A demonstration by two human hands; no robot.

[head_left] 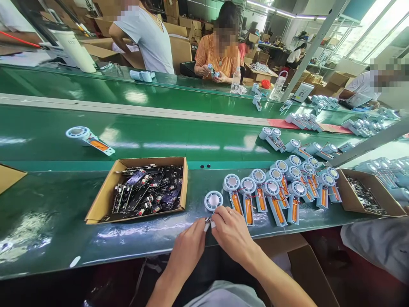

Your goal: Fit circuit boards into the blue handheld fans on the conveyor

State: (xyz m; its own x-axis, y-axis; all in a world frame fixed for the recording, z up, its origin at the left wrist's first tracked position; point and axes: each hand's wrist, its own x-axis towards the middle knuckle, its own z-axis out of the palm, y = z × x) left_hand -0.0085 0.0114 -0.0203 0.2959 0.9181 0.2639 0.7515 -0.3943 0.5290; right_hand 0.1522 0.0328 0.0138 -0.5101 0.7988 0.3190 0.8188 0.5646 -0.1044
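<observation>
A light-blue handheld fan point(213, 201) lies at the front edge of the bench, its round head pointing away from me. My left hand point(191, 238) closes around the left side of its handle, thumb and fingers pinched near the middle. From the other side my right hand point(230, 232) grips the same handle, with its fingertips just below the fan head. The fingers cover most of the handle, and the small parts between them cannot be made out. Just right of my hands lie several fans point(248, 200) with orange battery cells and red wires in their opened handles.
A cardboard box point(136, 219) of black circuit boards stands left of my hands; another box point(367, 200) of small parts is far right. One fan point(86, 135) lies on the green conveyor belt point(179, 138). Across it, a co-worker point(204, 53) holds a fan.
</observation>
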